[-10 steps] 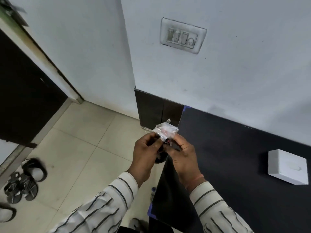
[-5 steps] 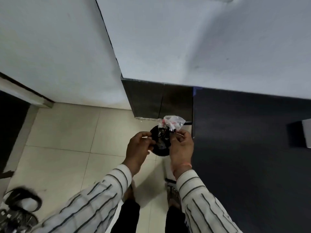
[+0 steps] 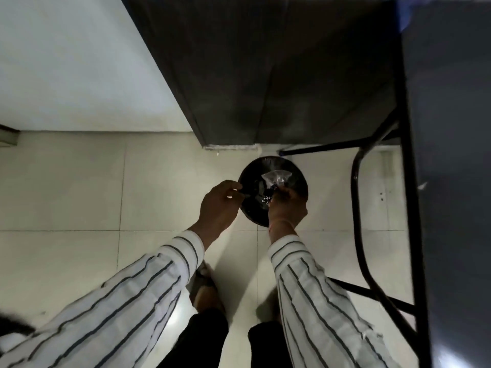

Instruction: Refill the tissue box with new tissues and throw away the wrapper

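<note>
I look straight down at a round black bin (image 3: 266, 160) on the tiled floor. My right hand (image 3: 287, 207) pinches a crumpled clear plastic wrapper (image 3: 276, 177) and holds it just over the bin's mouth. My left hand (image 3: 220, 206) is at the bin's left side, fingers pinched on its dark rim. Something dark and shiny lies inside the bin. The tissue box is out of view.
A black table (image 3: 451, 155) fills the right side, its curved metal leg frame (image 3: 357, 208) standing close to the right of the bin. A dark wall panel (image 3: 265, 75) rises behind the bin and a white wall (image 3: 66, 62) is at left. My feet (image 3: 206, 290) stand below.
My head has tilted down, so the wall switch and white box have left the view. Both hands have dropped from chest height to the bin; the left has let go of the wrapper.
</note>
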